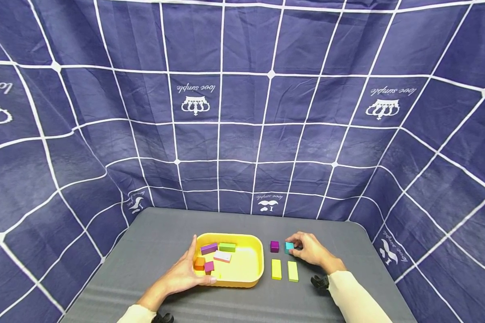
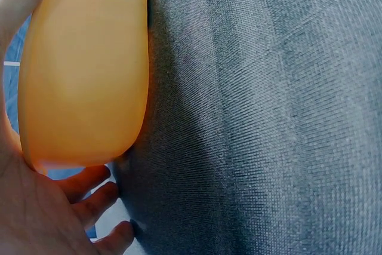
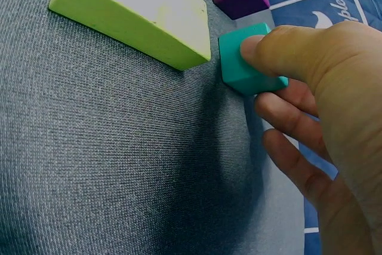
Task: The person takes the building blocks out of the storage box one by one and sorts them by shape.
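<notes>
My left hand (image 1: 182, 271) grips the left end of a yellow plastic tray (image 1: 246, 283), the thumb along its near side and a finger reaching up its far left corner. The tray's smooth outer wall (image 2: 86, 76) fills much of the left wrist view. Over on the right, my right hand (image 1: 313, 250) pinches a teal cube (image 3: 242, 67) between thumb and fingers, close over the grey cloth. A purple cube (image 1: 274, 246) sits just left of the teal one. Nearer me lie a yellow block (image 1: 276, 269) and a pale yellow-green block (image 1: 293, 272), side by side.
Inside the tray are a purple block (image 1: 209, 248), a green block (image 1: 227, 247), a white-topped block (image 1: 222, 256), an orange block (image 1: 200, 264) and a magenta block (image 1: 209, 266). Behind the grey tabletop (image 1: 307, 300) hangs a blue checked curtain (image 1: 242, 143), which also runs along both sides.
</notes>
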Demonstrator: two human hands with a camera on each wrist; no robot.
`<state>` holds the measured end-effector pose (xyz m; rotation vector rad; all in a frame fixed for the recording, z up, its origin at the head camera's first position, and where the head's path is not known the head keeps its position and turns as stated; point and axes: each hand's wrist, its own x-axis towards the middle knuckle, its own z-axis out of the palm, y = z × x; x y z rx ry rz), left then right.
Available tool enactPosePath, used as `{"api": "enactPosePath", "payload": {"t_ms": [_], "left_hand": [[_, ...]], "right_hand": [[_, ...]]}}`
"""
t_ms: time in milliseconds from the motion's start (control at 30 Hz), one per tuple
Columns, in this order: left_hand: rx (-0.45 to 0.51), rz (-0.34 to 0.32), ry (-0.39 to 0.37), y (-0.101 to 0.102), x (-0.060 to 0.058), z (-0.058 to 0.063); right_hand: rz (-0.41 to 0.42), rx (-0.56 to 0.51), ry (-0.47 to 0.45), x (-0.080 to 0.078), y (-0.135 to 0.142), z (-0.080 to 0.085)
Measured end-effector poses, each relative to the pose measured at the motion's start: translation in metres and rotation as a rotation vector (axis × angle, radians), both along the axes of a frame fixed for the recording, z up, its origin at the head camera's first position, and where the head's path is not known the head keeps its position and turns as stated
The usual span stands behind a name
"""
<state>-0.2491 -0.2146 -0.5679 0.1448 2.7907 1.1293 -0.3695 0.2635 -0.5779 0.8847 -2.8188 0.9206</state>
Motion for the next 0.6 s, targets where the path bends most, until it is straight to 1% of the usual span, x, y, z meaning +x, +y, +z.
{"api": "enactPosePath", "payload": {"t_ms": [300, 467, 600], "left_hand": [[0.006, 0.001, 0.009, 0.0011, 0.0003, -0.002], [0.001, 0.001, 0.006, 0.0009, 0.0, -0.0021], [0.005, -0.005, 0.012, -0.0005, -0.0006, -0.0019]], "right_hand": [[-0.007, -0.007, 0.009, 0.0027, 0.0019, 0.0013], [0.012, -0.038, 0.046, 0.0045, 0.003, 0.002], [0.006, -0.045, 0.1, 0.0063, 0.0022, 0.0046]]}}
